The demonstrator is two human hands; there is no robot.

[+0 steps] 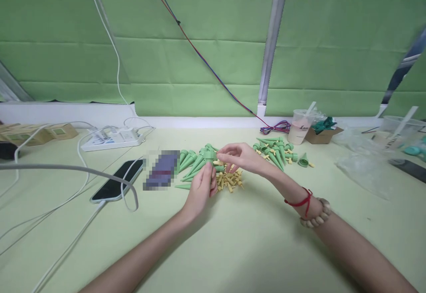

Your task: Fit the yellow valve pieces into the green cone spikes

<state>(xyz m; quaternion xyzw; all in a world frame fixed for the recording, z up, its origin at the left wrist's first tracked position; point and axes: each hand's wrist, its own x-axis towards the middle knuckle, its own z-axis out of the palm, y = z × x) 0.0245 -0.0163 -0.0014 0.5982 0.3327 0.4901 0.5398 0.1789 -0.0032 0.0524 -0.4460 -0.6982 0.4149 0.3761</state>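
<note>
My left hand [201, 184] is closed around a green plastic watering spike [209, 156], its wide capped end up. The rest of that spike is hidden in the hand. Thumb and forefinger of my right hand [241, 158] come together at the side of the cap; whatever they pinch is too small to make out. Below the right hand lies a pile of small yellow valve pieces [230, 181]. More green spikes [191, 164] are heaped behind and left of my left hand. To the right, another group of green spikes [278, 151] has yellow pieces on several of them.
Left of the hands lie a phone [118, 181] on a cable and a blurred-out flat object [162, 170]. A white power strip [113, 140] with loose cables sits behind. At right are a drink cup [298, 126], a small cardboard box [321, 135] and a clear plastic bag [362, 173].
</note>
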